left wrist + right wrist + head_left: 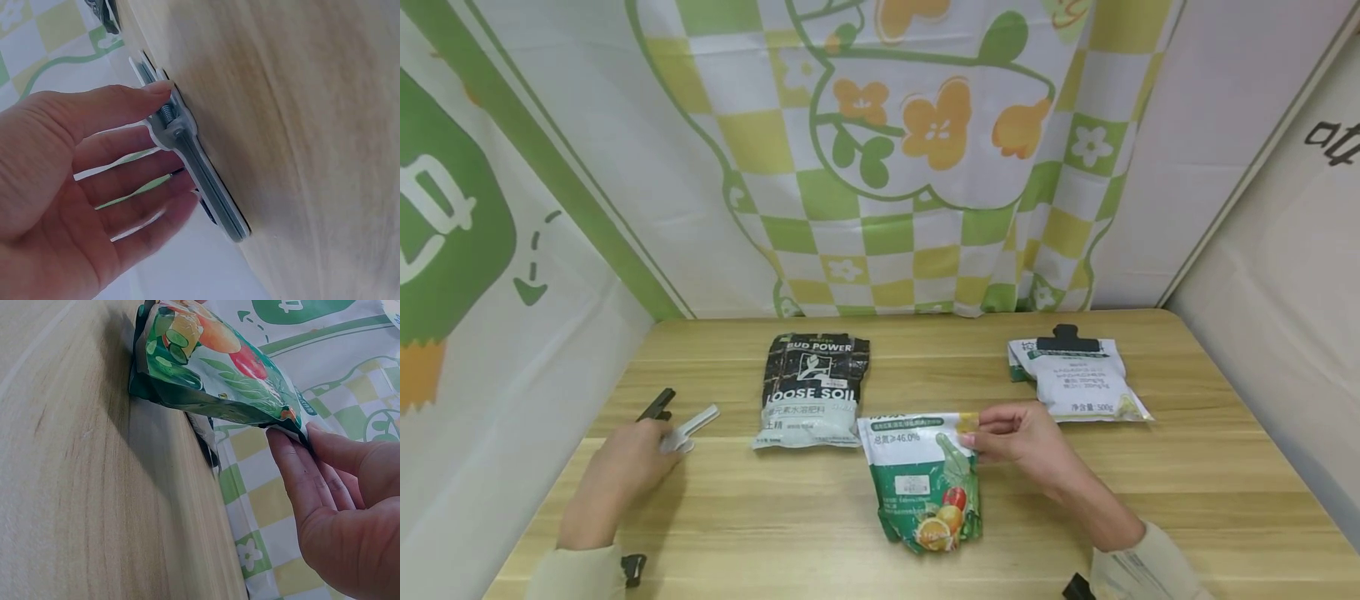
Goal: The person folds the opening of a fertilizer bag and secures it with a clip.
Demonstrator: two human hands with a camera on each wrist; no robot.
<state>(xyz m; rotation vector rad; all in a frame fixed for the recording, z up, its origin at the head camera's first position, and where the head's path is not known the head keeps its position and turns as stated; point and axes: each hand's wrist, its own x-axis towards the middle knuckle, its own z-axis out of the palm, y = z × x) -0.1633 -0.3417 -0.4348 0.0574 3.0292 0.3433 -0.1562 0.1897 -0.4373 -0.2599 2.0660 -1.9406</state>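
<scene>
At the left of the table, my left hand (625, 462) pinches a pale plastic spring clip (700, 419). In the left wrist view the thumb lies on the clip (203, 172) by its metal spring, the other fingers behind it. A black clip (657, 405) lies just beyond that hand. My right hand (1030, 442) pinches the top right corner of a green and white fertilizer bag (917, 454) printed with vegetables and fruit. The right wrist view has this bag (219, 369) tilted, its upper end raised off the wood, between thumb and fingers.
A black and white "Loose Soil" bag (811, 392) lies at the centre back of the table (760, 517). At the back right is a white bag (1078, 383) with a black clip (1066, 338) on its top. Printed cloth (917, 258) hangs behind the table.
</scene>
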